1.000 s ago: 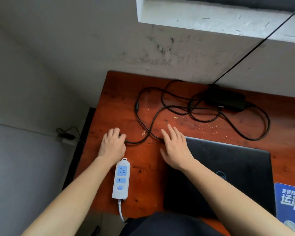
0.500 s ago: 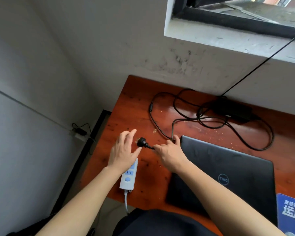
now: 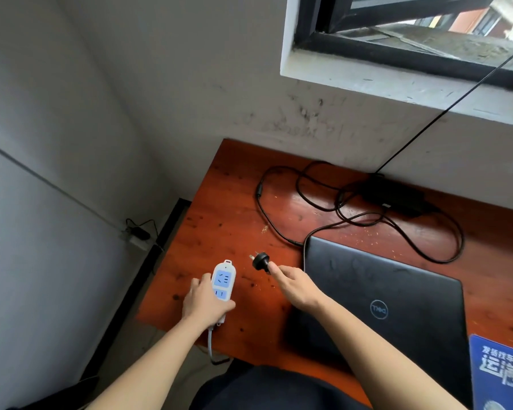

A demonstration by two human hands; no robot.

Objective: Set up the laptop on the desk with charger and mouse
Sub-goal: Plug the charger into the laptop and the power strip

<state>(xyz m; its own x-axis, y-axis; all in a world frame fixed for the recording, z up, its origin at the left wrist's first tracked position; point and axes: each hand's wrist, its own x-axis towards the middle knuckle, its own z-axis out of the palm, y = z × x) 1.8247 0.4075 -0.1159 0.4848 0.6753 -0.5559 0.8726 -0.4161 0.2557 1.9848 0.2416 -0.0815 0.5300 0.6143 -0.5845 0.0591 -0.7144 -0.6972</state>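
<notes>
Since half a second ago the left hand [image 3: 203,303] went from open over the white power strip [image 3: 223,281] to gripping its lower end, and the right hand [image 3: 296,287] still pinches the black plug [image 3: 260,261]. Plug sits just right of the strip's top, prongs toward it, not touching. The closed Dell laptop [image 3: 397,291] lies right of the hands on the red-brown desk [image 3: 219,202]; the charger brick [image 3: 397,195] and looped cable [image 3: 267,214] sit behind it, with a blue booklet [image 3: 501,371] at the right edge.

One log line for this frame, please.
left hand grips white-and-blue power strip | right hand pinches black charger plug, not inserted | black laptop lid closed
</notes>
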